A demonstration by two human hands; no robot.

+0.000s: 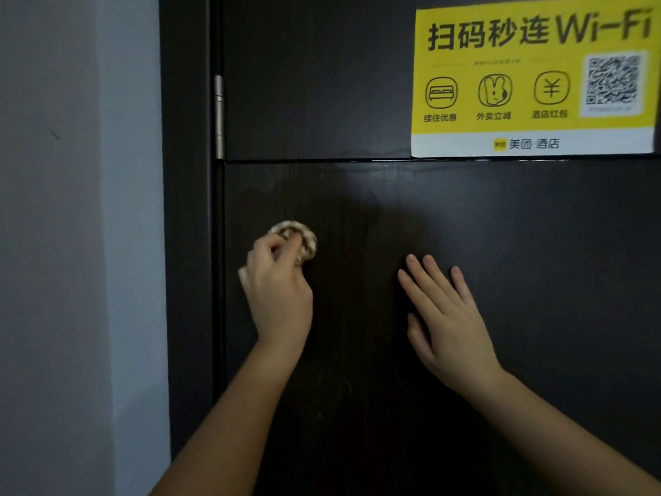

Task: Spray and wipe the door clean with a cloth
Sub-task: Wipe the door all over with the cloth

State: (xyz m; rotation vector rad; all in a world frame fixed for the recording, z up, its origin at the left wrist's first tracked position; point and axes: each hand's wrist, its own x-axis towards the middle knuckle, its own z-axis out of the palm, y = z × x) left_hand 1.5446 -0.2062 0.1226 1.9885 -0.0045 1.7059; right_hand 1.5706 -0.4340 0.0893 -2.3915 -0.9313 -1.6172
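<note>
A dark brown wooden door (500, 245) fills most of the view. My left hand (279, 291) grips a small bunched light cloth (304, 238) and holds it against the door's lower panel near the hinge side. A faint damp smear shows on the panel above the cloth. My right hand (443, 316) lies flat on the door with its fingers straight and spread, to the right of the cloth. No spray bottle is in view.
A yellow Wi-Fi sticker (533, 77) with a QR code is stuck on the upper panel at the right. A metal hinge (219, 116) sits on the door's left edge. The dark door frame (186, 245) and a grey wall (78, 245) lie to the left.
</note>
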